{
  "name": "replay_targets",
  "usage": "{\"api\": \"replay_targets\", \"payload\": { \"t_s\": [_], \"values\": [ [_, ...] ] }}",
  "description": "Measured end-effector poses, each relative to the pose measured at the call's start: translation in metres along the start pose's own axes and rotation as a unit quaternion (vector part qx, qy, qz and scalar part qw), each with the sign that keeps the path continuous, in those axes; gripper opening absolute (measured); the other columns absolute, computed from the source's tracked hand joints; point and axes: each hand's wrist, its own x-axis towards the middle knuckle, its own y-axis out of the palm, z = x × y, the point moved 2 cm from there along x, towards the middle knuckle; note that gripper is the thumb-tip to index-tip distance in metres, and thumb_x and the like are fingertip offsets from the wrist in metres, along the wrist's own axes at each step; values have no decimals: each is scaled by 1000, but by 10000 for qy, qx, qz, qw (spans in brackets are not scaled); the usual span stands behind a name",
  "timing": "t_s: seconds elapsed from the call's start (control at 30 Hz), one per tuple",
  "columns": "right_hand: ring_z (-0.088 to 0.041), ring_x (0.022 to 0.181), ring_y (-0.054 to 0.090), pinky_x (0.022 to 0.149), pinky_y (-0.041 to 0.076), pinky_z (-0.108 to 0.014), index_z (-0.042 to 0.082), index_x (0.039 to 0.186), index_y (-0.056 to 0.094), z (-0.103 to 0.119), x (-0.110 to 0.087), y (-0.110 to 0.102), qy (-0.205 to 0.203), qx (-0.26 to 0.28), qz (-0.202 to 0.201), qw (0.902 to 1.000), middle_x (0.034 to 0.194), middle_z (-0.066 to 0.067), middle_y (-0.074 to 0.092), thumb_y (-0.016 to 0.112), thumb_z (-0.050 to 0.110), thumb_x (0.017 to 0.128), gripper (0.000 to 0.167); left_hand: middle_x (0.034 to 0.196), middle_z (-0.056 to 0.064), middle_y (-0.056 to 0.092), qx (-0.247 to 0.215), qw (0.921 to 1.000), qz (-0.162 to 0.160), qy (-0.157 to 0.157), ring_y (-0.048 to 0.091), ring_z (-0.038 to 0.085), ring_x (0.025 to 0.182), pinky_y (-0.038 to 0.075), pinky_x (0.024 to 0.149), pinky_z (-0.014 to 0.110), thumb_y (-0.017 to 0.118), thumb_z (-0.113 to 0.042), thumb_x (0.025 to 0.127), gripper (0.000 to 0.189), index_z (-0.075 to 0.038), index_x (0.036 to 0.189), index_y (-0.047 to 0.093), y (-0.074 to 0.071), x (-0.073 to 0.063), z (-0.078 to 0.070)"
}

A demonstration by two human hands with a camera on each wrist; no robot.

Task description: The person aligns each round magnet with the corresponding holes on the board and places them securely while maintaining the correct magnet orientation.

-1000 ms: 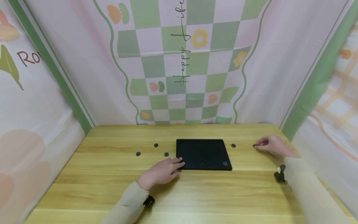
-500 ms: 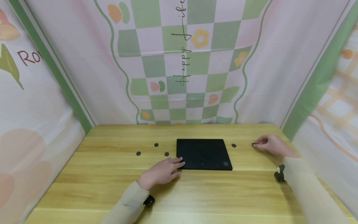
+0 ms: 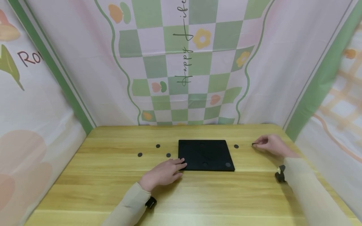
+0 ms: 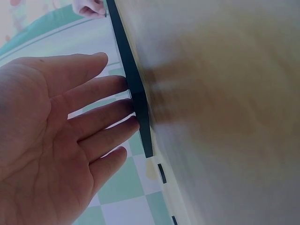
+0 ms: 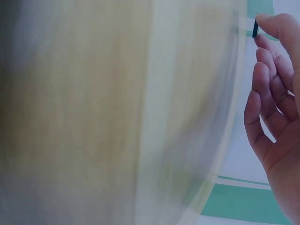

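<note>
On wood table [image 3: 198,197], blk board [image 3: 206,153] lies flat, approx. centre. L hand [image 3: 162,173] at board's near-L corner: fingers straight, slightly spread, tips touching board, thumb apart from it, gripping nothing; rest of board extends R of those fingers. R hand [image 3: 272,145] well to R of board: thumb + index narrowed to a pinch on a small dk disc [image 5: 255,27], other fingers loosely bent; disc at the very tips, edge-on in R wrist view, well apart from board. Loose disc [image 3: 236,146] on table btwn R hand & board, nearer board. Three more discs [image 3: 157,146] L of board, beyond L hand. Grey disc [image 3: 227,164] at board's near-R corner.
</note>
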Motion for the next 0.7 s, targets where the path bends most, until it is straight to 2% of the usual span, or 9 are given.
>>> {"api": "replay_targets", "payload": {
  "t_s": [0.27,0.7],
  "values": [
    [-6,68,61,63,52,-18,3,93,72,7,2,2,-45,68,-25,10000,81,-5,70,76,21,80,23,152,7,34,7,10000,7,38,32,22,141,26,117,42,47,-28,100,46,-13,144,43,-1,0,-1],
    [-8,70,60,64,52,-19,4,95,72,14,6,5,106,123,19,9999,82,-5,70,75,21,81,22,153,6,34,30,10000,22,1,32,21,141,26,117,41,47,-29,100,47,-14,144,42,-1,0,-1]
  ]
}}
